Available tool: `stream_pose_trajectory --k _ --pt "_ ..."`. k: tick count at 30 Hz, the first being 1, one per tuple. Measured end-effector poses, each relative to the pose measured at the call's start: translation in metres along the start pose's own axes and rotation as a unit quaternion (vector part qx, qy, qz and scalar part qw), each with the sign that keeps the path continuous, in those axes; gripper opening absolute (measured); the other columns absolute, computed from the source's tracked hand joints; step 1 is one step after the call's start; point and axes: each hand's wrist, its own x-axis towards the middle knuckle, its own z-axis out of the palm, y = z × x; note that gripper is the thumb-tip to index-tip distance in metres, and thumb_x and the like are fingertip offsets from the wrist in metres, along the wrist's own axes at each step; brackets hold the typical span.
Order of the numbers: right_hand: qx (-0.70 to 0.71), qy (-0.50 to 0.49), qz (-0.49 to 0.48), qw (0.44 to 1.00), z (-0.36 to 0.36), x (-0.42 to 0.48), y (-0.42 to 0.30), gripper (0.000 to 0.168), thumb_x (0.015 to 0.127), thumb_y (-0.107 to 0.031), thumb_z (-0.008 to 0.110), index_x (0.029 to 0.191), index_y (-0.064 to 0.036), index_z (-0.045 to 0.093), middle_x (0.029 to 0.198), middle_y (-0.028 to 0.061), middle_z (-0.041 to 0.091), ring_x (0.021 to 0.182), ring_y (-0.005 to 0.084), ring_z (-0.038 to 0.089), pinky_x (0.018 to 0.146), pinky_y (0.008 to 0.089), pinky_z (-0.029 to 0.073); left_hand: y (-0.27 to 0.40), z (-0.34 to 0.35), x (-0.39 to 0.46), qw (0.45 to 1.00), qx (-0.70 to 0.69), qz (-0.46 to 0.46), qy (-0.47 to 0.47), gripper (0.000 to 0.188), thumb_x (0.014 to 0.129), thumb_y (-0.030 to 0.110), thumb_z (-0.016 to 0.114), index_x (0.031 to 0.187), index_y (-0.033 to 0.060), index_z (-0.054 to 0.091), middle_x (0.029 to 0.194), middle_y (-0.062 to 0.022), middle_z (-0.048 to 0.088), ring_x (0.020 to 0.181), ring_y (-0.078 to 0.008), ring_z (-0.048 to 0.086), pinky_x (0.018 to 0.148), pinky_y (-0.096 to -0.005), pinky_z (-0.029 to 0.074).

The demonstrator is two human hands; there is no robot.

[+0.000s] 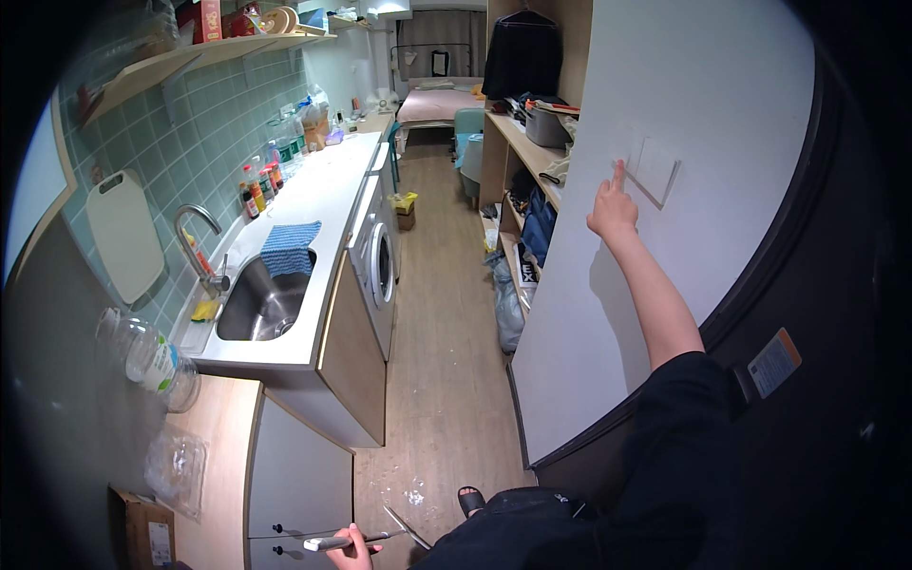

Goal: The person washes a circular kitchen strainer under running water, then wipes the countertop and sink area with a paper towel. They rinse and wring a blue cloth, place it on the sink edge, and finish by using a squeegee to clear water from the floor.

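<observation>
My left hand (354, 548) grips the grey handle of a T-shaped squeegee (387, 534) low in the view. Its thin head hangs above the wood-look floor (442, 299), beside a drawer cabinet. My right hand (617, 208) is raised to the white wall (570, 349), index finger extended and the other fingers curled. That fingertip meets the left side of a white wall switch panel (656, 169); whether it presses a rocker I cannot tell. Shiny wet splashes (415, 491) lie on the floor near my sandalled foot (470, 501).
Left, a white counter (320, 185) holds a steel sink (271, 303) with a blue striped cloth (291, 246) and several bottles. A washing machine (381, 263) stands under it. A large plastic bottle (158, 360) lies on the cabinet top (221, 413). Open shelves (509, 132) flank the aisle at right.
</observation>
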Motion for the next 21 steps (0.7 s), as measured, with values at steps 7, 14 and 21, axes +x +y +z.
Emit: stream_pose_trajectory --k 7,14,21 --pt "0.028 -0.003 0.011 1.0 -0.004 0.001 -0.005 0.061 0.07 -0.022 0.069 0.122 0.001 0.046 0.153 0.0229 0.005 0.088 0.0286 0.067 0.069 0.0367 0.055 -0.038 -0.021 0.001 0.997 0.031 -0.074 0.016 0.032 0.093 0.009 0.053 0.065 -0.0062 0.047 0.055 -0.0071 0.048 0.039 -0.0155 0.054 0.033 -0.0285 0.05" --pt "-0.011 0.027 0.019 0.999 0.009 0.008 -0.002 0.059 0.07 -0.018 0.068 0.122 0.001 0.047 0.153 0.021 0.008 0.084 0.029 0.067 0.069 0.0361 0.055 -0.025 -0.017 -0.002 0.997 0.018 -0.079 -0.002 0.033 0.093 0.009 0.052 0.064 -0.0049 0.045 0.055 -0.0062 0.046 0.039 -0.0142 0.052 0.034 -0.0285 0.051" --pt "-0.014 0.043 -0.014 0.999 0.012 0.019 -0.006 0.059 0.07 -0.021 0.07 0.121 0.001 0.049 0.153 0.0187 0.013 0.086 0.0274 0.067 0.072 0.0341 0.055 -0.01 -0.01 -0.001 0.998 -0.014 -0.063 -0.01 0.033 0.094 0.01 0.051 0.066 -0.005 0.045 0.06 -0.0076 0.047 0.042 -0.0142 0.053 0.036 -0.0285 0.052"
